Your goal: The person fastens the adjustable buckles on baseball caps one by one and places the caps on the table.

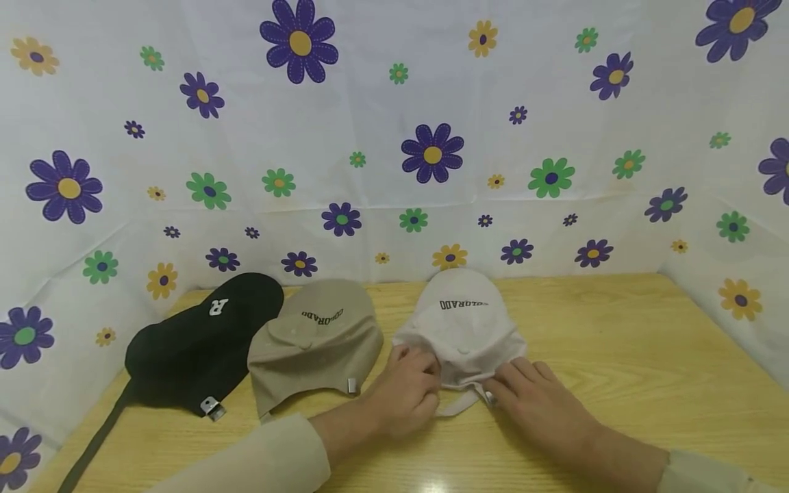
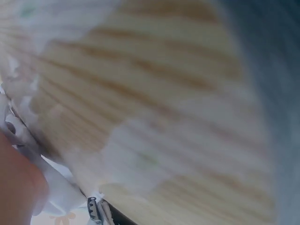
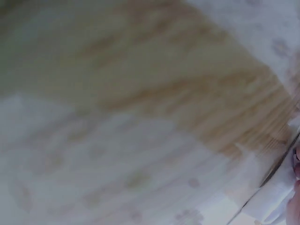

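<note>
A white baseball cap [image 1: 464, 322] lettered COLORADO lies on the table, its brim toward the back and its strap [image 1: 458, 405] at the front. With curled fingers my left hand [image 1: 409, 390] grips the cap's left edge. On the other side my right hand [image 1: 542, 404] pinches the right edge near the strap's end. In the left wrist view, part of the left hand [image 2: 18, 185] shows beside white cap cloth [image 2: 63, 190]. Only a sliver of the right hand [image 3: 294, 201] appears in the right wrist view. Both hands partly hide the cap's sides.
Left of the white cap lies a beige cap [image 1: 327, 342] with a metal buckle. A black cap [image 1: 197, 342] with a white R touches it, its long strap running toward the front left. Flower-printed cloth [image 1: 370, 116] walls the wooden table [image 1: 616, 329] at the back and sides.
</note>
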### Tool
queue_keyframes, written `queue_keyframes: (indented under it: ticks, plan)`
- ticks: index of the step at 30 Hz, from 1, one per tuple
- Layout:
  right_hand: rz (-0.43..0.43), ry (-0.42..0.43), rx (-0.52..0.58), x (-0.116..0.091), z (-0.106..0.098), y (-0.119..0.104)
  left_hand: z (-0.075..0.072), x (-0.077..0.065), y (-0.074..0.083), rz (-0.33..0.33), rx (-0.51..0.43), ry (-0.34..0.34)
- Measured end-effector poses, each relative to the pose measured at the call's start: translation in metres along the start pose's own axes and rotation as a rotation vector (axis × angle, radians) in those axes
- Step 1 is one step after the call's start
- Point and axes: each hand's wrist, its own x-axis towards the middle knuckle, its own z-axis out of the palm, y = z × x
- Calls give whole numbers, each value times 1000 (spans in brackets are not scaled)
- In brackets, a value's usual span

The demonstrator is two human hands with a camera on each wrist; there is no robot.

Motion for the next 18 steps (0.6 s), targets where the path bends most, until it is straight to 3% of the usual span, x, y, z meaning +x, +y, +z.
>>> queue_keyframes:
  ticks: [6,8,14,18]
  plan:
    - [37,76,-21,-1,0,1,1,3,-5,170,-29,199]
    - [45,81,-20,-2,-1,2,0,4,-4,231,-47,231]
    - [42,76,-34,-3,0,2,-1,5,2,410,-107,126]
    - [20,106,-45,-2,1,2,2,5,5,441,-60,74]
